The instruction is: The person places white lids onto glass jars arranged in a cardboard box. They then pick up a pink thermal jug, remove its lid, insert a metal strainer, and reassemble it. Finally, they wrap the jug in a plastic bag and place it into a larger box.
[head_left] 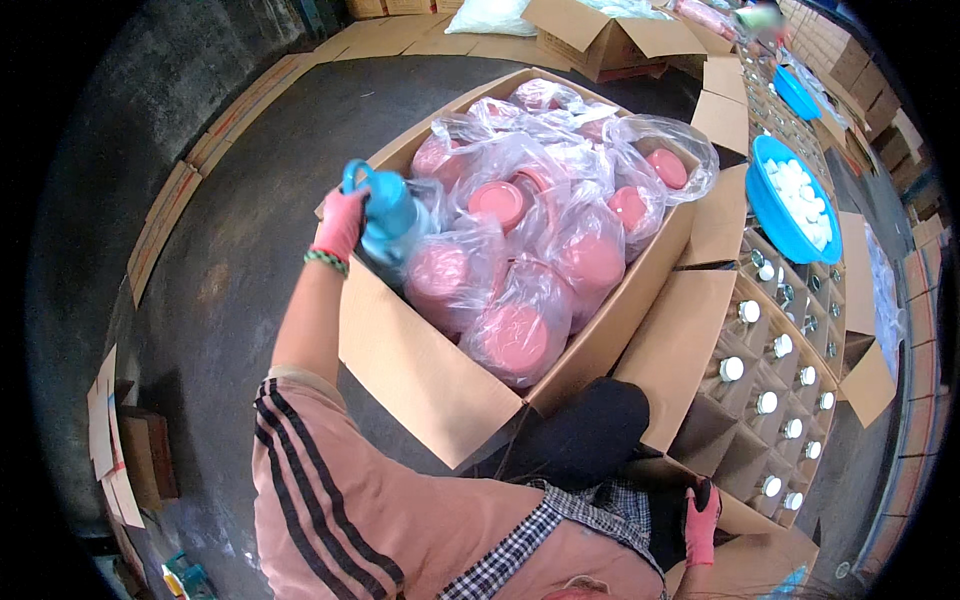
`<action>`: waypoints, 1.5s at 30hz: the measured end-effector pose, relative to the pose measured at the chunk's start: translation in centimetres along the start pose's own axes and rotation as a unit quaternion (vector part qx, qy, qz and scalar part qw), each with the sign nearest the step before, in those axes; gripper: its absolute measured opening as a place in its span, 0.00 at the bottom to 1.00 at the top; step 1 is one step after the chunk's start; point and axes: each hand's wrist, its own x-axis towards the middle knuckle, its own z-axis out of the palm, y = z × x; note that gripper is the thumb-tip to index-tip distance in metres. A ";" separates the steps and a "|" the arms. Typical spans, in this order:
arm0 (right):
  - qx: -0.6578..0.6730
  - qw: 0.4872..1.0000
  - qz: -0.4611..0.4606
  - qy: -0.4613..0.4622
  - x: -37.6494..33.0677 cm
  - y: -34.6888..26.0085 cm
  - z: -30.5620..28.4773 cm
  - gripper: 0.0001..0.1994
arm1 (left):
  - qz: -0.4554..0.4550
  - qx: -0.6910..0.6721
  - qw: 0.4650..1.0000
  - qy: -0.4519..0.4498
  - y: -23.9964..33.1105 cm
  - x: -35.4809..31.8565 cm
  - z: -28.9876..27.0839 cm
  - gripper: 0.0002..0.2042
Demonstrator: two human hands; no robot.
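Note:
My left hand (pixel 343 224), in a pink glove, is closed on the loop handle of a blue jug (pixel 390 208) with a blue lid. The jug stands at the left edge of a large open cardboard box (pixel 650 240), and its lower part is partly hidden. Several pink-lidded containers (pixel 497 205) in clear plastic bags (pixel 570 150) fill that box. At the lower right, my right hand (pixel 702 522), also gloved in pink, is beside the edge of a divided carton (pixel 720 440). Its fingers look curled; what they hold, if anything, is hidden.
Several white-capped bottles (pixel 767 403) stand in the divided carton's compartments. A blue basin (pixel 768 215) of white caps (pixel 800 200) rests on the cartons, with another blue basin (pixel 795 95) beyond. An open box (pixel 600 50) stands at the back. Flattened cardboard (pixel 165 235) lines the dark floor.

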 end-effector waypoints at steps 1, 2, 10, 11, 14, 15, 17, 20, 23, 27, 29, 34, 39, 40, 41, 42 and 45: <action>0.013 0.999 -0.023 0.025 0.3 0.5 0.4 0.14 | -0.050 -0.053 0.997 0.029 1.1 1.2 -1.3 0.11; -0.001 1.000 -0.018 0.021 0.6 0.3 0.6 0.14 | -0.029 -0.134 0.991 -0.009 2.6 1.5 -1.7 0.11; -0.194 0.979 -0.067 0.004 0.7 -2.5 1.6 0.16 | -0.028 -0.076 0.997 0.015 -1.4 2.9 -1.0 0.13; -0.187 0.979 -0.081 0.010 0.7 -2.2 1.8 0.16 | -0.031 -0.004 0.998 0.051 -5.7 4.4 -1.9 0.14; -0.170 0.981 -0.088 0.041 -0.4 -1.4 1.4 0.17 | 0.117 0.327 0.919 0.187 -6.0 -0.4 0.9 0.26; -0.174 0.981 -0.075 0.031 -0.6 -1.1 1.3 0.18 | 0.192 0.393 0.881 0.181 -4.1 -2.9 1.6 0.29; -0.199 0.977 -0.064 0.030 -0.7 -1.1 1.4 0.18 | 0.319 0.485 0.809 0.093 -0.1 -8.0 2.9 0.35; -0.229 0.969 -0.088 0.032 -0.3 -2.1 2.0 0.18 | 0.384 0.538 0.745 -0.092 -0.9 -12.0 4.7 0.37; -0.239 0.963 -0.121 0.044 -0.2 -2.5 2.2 0.19 | 0.315 0.495 0.798 -0.140 -4.0 -11.2 6.0 0.23; -0.190 0.971 -0.138 0.043 -1.1 -1.7 1.7 0.18 | 0.216 0.184 0.953 -0.110 2.5 -14.1 4.5 0.09; -0.179 0.973 -0.137 0.044 -1.4 -1.6 1.5 0.18 | 0.278 0.054 0.952 -0.120 4.6 -15.0 3.5 0.09; 0.032 0.992 -0.108 0.064 -1.6 -1.8 -0.5 0.17 | 0.365 -0.221 0.876 -0.227 20.5 -24.2 0.2 0.13; 0.312 0.898 -0.284 0.121 0.9 -13.7 -5.4 0.29 | 0.277 -0.470 0.609 -0.576 32.1 -31.5 2.6 0.14; 0.377 0.850 -0.342 0.133 1.7 -15.5 -6.0 0.33 | 0.273 -0.482 0.588 -0.589 33.0 -33.6 3.8 0.13; 0.372 0.838 -0.374 0.138 2.4 -17.6 -6.4 0.39 | 0.268 -0.488 0.581 -0.593 33.5 -35.4 4.3 0.13; 0.361 0.829 -0.400 0.150 3.1 -19.2 -6.9 0.44 | 0.256 -0.496 0.569 -0.604 33.6 -36.7 5.7 0.12; 0.286 0.833 -0.412 0.233 4.3 -20.2 -7.8 0.52 | 0.229 -0.510 0.529 -0.638 34.2 -42.1 8.9 0.11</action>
